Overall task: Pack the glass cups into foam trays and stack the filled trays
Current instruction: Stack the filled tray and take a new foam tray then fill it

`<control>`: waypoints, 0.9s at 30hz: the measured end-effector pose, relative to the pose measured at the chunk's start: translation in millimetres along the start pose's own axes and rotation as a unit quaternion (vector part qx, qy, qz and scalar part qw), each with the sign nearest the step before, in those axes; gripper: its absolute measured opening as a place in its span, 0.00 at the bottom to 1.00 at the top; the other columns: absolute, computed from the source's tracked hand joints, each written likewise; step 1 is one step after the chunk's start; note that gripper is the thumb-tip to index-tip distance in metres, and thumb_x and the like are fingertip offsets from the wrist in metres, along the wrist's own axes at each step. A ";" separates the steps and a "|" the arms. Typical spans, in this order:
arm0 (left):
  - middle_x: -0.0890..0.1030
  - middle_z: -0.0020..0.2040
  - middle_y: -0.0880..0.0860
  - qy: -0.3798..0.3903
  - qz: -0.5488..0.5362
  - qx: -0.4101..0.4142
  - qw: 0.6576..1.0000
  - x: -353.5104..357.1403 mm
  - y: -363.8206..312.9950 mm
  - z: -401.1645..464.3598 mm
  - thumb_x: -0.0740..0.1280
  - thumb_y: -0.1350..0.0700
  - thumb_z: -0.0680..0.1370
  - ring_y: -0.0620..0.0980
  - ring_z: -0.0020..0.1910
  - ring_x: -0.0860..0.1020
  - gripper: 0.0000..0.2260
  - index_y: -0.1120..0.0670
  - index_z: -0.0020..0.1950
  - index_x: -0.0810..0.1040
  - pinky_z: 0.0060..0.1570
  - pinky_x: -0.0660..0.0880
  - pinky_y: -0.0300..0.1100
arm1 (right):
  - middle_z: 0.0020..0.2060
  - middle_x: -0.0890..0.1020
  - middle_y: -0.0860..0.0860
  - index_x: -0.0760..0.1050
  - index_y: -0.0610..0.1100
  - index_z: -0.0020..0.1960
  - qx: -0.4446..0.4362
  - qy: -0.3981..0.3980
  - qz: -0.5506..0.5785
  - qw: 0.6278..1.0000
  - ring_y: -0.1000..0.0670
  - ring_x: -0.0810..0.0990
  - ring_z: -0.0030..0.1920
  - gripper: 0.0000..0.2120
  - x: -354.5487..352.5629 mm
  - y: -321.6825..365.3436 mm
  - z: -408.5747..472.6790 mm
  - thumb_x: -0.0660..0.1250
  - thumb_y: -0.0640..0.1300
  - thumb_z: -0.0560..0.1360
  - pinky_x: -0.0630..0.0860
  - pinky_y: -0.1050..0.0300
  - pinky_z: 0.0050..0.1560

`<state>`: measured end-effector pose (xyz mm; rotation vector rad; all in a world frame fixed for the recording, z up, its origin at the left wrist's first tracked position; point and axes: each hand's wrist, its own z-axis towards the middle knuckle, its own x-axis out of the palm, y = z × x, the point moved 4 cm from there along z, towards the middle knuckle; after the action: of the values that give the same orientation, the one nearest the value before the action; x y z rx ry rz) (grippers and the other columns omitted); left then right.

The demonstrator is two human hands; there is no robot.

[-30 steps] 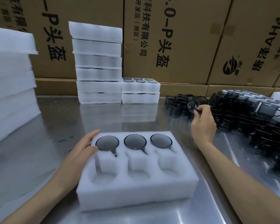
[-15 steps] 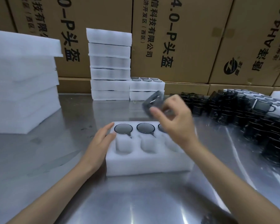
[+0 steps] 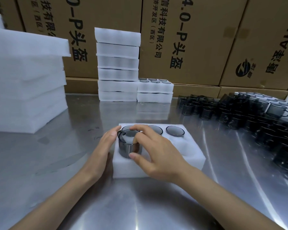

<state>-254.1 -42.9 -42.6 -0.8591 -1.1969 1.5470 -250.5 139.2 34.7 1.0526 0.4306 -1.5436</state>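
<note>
Smoky grey glass cup (image 3: 129,146), white foam tray (image 3: 186,156), brown black-lettered cartons (image 3: 189,39), silvery table (image 3: 106,205).

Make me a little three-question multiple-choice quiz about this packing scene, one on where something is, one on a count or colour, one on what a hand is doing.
1. Where are the loose glass cups heaped?
A. right side of the table
B. on the cartons
C. left of the tray

2. How many cups already sit in the back row of the foam tray?
A. one
B. three
C. six

3. What is the right hand doing?
A. resting flat
B. pointing
C. gripping a smoky glass cup

Answers: 1 A, the dark heap lies at right. 2 B, three rims show in the back row. 3 C, fingers and thumb curl round it over the front-left pocket, while the left hand rests against the tray's side.
</note>
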 end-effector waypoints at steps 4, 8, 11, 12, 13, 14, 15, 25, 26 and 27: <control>0.72 0.68 0.40 -0.015 0.058 0.036 0.998 4.7 -12.6 -13.8 0.59 0.33 0.73 0.41 0.70 0.67 0.22 0.39 0.64 0.74 0.68 0.61 0.45 | 0.64 0.70 0.56 0.72 0.47 0.52 0.008 -0.019 -0.010 1.000 0.50 0.75 0.59 0.11 -1.4 -0.1 -0.7 0.66 0.50 0.73 0.76 0.47 0.45; 0.66 0.69 0.32 -0.019 0.204 0.155 0.966 11.2 -49.4 -41.7 0.54 0.35 0.75 0.35 0.71 0.61 0.23 0.37 0.69 0.65 0.71 0.58 0.39 | 0.69 0.69 0.57 0.61 0.50 0.73 0.017 -0.009 -0.015 1.000 0.58 0.66 0.67 0.30 -2.6 -3.9 -3.0 0.64 0.55 0.74 0.67 0.61 0.63; 0.67 0.72 0.42 -0.010 0.335 0.261 0.906 16.1 -76.9 -58.4 0.54 0.45 0.78 0.42 0.72 0.63 0.22 0.47 0.72 0.65 0.71 0.59 0.44 | 0.75 0.60 0.56 0.53 0.49 0.77 0.011 0.007 -0.036 0.999 0.59 0.54 0.74 0.34 -3.8 -4.9 -4.9 0.62 0.56 0.76 0.55 0.59 0.73; 0.68 0.72 0.45 0.000 0.372 0.293 0.881 18.3 -81.9 -64.9 0.54 0.47 0.78 0.44 0.72 0.64 0.22 0.51 0.72 0.66 0.71 0.59 0.47 | 0.75 0.58 0.57 0.52 0.48 0.77 0.008 0.008 -0.037 0.999 0.59 0.53 0.75 0.34 -4.2 -5.0 -5.3 0.61 0.56 0.76 0.55 0.56 0.74; 0.68 0.72 0.46 0.010 0.404 0.320 0.857 20.3 -85.4 -70.8 0.55 0.49 0.78 0.45 0.72 0.65 0.22 0.53 0.71 0.67 0.71 0.60 0.49 | 0.76 0.57 0.56 0.52 0.48 0.77 0.004 0.009 -0.037 0.999 0.58 0.52 0.75 0.33 -4.4 -4.9 -5.3 0.60 0.56 0.77 0.55 0.55 0.74; 0.70 0.71 0.48 0.019 0.432 0.344 0.834 22.1 -88.4 -75.1 0.55 0.50 0.79 0.46 0.72 0.66 0.21 0.54 0.70 0.69 0.70 0.61 0.50 | 0.76 0.56 0.56 0.53 0.48 0.77 0.004 0.013 -0.036 0.999 0.58 0.53 0.75 0.32 -3.9 -4.8 -5.3 0.59 0.56 0.77 0.56 0.54 0.74; 0.72 0.70 0.49 0.028 0.457 0.367 0.810 23.9 -90.6 -78.4 0.55 0.49 0.79 0.47 0.71 0.68 0.20 0.55 0.68 0.71 0.69 0.63 0.50 | 0.76 0.57 0.56 0.54 0.48 0.77 0.006 0.018 -0.035 0.999 0.58 0.54 0.75 0.31 -3.0 -4.9 -4.9 0.59 0.55 0.77 0.57 0.53 0.74; 0.79 0.61 0.52 0.033 0.489 0.407 0.771 22.9 -91.7 -83.2 0.53 0.49 0.81 0.50 0.62 0.77 0.21 0.59 0.58 0.80 0.58 0.75 0.45 | 0.62 0.78 0.50 0.74 0.40 0.65 0.012 -0.079 -0.100 0.992 0.50 0.78 0.58 0.25 0.0 2.5 -7.7 0.57 0.55 0.77 0.75 0.56 0.53; 0.79 0.61 0.52 0.034 0.488 0.407 0.772 22.4 -91.9 -83.5 0.53 0.49 0.81 0.50 0.62 0.77 0.21 0.59 0.58 0.80 0.57 0.75 0.45 | 0.63 0.77 0.50 0.74 0.40 0.66 0.012 -0.080 -0.102 0.992 0.51 0.77 0.59 0.26 -0.2 2.8 -7.7 0.57 0.56 0.76 0.75 0.57 0.54; 0.79 0.61 0.52 0.034 0.489 0.408 0.770 22.3 -92.5 -83.6 0.53 0.49 0.81 0.50 0.63 0.76 0.20 0.59 0.59 0.79 0.58 0.75 0.44 | 0.64 0.76 0.50 0.73 0.41 0.67 0.012 -0.076 -0.100 0.992 0.52 0.76 0.61 0.26 -0.3 2.5 -7.6 0.56 0.56 0.77 0.74 0.57 0.57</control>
<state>-159.0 7.1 24.5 -0.9298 0.1922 2.5230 -245.4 144.5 31.7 0.9232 0.4224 -1.7974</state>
